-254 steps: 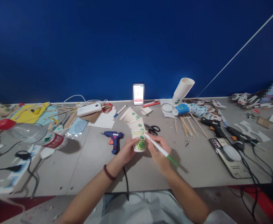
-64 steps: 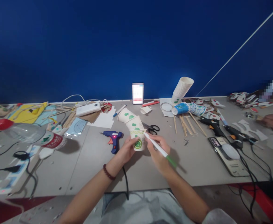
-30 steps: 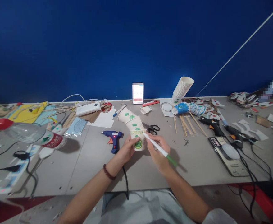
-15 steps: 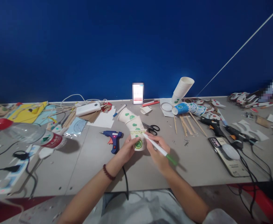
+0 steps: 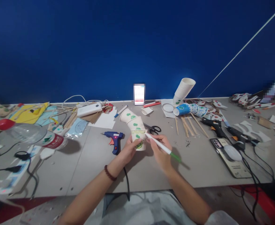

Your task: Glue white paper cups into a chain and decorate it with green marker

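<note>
My left hand (image 5: pixel 129 150) grips the lowest of three joined paper cups (image 5: pixel 137 134), its thumb across the front. These white cups carry green prints and form a bent chain leaning up to the left; green curved lines show below the lowest cup's rim. In my right hand (image 5: pixel 162 151) is a white marker (image 5: pixel 159 144) with a green end, its tip at the right side of that cup near the rim. A blue glue gun (image 5: pixel 115 140) lies left of my left hand. Black-handled scissors (image 5: pixel 155 129) lie behind my right hand.
On the left stand a bottle (image 5: pixel 55 141) lying down and a power strip (image 5: pixel 22 172). At the right are a phone (image 5: pixel 231 161), black glue guns (image 5: pixel 213 125) and wooden sticks (image 5: pixel 186 125). Behind them, a cup stack (image 5: pixel 184 89) leans near a blue cup chain (image 5: pixel 183 109).
The marker and my right hand have shifted slightly to the right, and the tip has moved a little along the cup's upper side. My left hand still holds the cup.
</note>
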Tool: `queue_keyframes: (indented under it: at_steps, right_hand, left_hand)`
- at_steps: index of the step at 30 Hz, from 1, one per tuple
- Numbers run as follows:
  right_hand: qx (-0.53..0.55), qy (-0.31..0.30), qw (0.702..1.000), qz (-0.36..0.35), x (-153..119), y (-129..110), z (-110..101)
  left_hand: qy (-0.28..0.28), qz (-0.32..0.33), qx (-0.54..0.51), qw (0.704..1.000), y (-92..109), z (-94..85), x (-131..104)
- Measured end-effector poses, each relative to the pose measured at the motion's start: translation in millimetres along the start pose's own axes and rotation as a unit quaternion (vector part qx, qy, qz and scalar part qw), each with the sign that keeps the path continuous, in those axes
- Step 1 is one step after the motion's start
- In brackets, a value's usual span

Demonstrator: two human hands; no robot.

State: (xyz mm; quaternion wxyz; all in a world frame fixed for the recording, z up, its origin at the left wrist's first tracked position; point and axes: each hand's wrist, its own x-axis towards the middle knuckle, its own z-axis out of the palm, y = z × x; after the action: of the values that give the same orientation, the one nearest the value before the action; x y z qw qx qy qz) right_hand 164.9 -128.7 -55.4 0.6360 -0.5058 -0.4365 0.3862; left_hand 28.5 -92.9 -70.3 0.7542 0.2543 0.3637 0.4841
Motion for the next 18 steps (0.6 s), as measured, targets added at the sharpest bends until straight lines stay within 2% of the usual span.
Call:
queue_keyframes:
  at_steps: [9,18]
  right_hand:
    - [0.012,0.001,1.0,0.025,-2.0,3.7,2.3]
    - [-0.002,-0.002,1.0,-0.001,-2.3,-0.3,2.7]
  left_hand:
    - [0.006,0.007,0.0,1.0,1.2,2.1,0.7]
    - [0.006,0.047,-0.013,0.999,3.2,6.0,2.1]
